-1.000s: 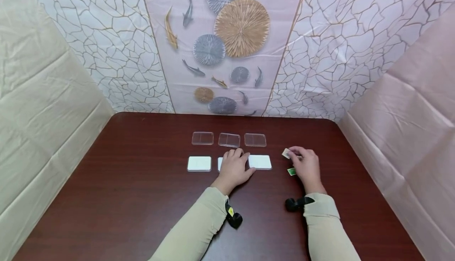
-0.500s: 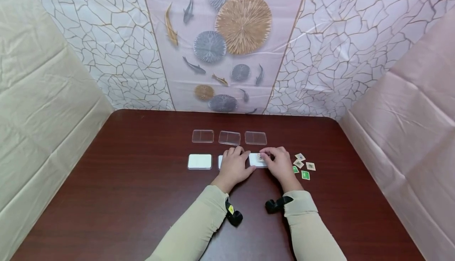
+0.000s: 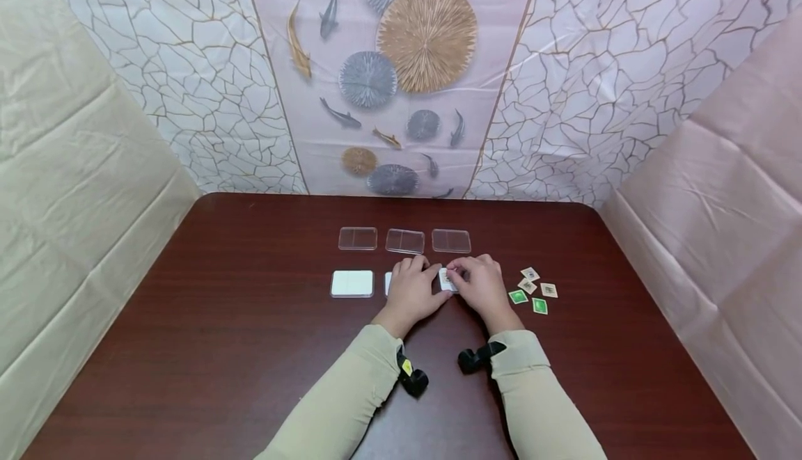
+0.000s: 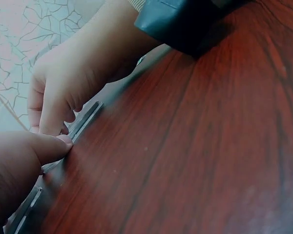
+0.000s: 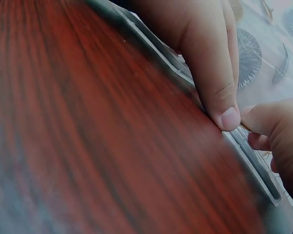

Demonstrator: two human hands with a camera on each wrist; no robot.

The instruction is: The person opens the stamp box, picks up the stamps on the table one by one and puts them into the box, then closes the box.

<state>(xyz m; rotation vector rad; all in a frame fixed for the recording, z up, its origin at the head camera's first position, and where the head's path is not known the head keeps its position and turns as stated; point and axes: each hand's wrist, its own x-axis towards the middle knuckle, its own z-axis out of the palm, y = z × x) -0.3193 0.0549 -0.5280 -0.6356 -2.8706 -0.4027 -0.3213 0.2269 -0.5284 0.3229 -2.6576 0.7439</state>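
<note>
Cream, square printed slip [image 3: 447, 278], pinched by the right hand [image 3: 484, 284], seems light and creasable, best held by its edges; the left hand [image 3: 411, 290], spread, touches the white rectangular case [image 3: 444, 286].

Left hand [image 3: 410, 293] and right hand [image 3: 481, 288] bare. Left sleeve [image 3: 338, 397] and right sleeve [image 3: 545, 394]: long, pale khaki, plain, lightly creased; right ends in a distinct cuff [image 3: 519, 351]. Left wrist: rounded black camera unit [image 3: 415, 385], small yellow patch [image 3: 407, 367]. Right wrist: similar black casing [image 3: 468, 362], black strap [image 3: 493, 350].
</note>
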